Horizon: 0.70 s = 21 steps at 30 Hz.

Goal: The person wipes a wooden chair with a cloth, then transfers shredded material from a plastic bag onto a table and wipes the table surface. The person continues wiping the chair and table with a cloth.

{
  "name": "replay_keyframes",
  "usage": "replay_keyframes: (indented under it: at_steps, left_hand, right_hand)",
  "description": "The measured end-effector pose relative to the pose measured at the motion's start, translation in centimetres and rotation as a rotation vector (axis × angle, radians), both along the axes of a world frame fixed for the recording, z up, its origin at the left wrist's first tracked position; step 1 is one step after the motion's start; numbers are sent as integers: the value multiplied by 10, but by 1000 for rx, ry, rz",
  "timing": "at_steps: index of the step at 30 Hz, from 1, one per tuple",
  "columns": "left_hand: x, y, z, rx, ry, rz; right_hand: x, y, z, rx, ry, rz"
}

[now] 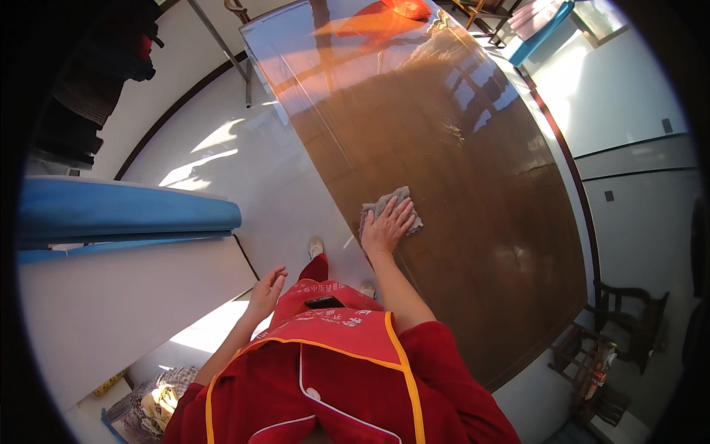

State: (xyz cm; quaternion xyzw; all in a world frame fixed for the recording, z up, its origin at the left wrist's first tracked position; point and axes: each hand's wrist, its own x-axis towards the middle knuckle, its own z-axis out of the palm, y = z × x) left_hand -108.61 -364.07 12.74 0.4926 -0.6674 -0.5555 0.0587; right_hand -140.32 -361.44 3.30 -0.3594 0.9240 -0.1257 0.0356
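Observation:
My right hand [385, 225] lies flat on a grey cleaning cloth [400, 195], fingers a little apart, pressing it on the left part of a large glossy brown table [460, 222]. The cloth sticks out past the fingertips and on both sides of the hand. Low at my left side, off the table, my left hand [270, 288] hangs with bent fingers and holds nothing. A red apron [355, 327] with yellow edging covers my front, and a dark object [324, 302] shows at its pocket.
An orange-red bag [407, 8] lies at the table's far end. To the left stands a white-topped table [133, 299] with a blue padded board [127, 213] beyond it. Dark wooden chairs [632, 316] stand at the lower right. Dark clothes [94, 83] hang at the upper left.

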Motion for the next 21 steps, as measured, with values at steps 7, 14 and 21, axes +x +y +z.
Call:
replay_keyframes:
  at_steps: [7, 14, 21]
  left_hand:
    - [-99, -165, 0, -88, 90, -306]
    - [-151, -207, -9, -100, 114, -406]
    - [-173, -187, -13, -56, 122, -351]
  right_hand:
    - [-36, -84, -7, -451, -87, -16]
    - [-35, 84, 52, -950, -390, -640]
    - [-27, 156, -19, -82, 109, -791]
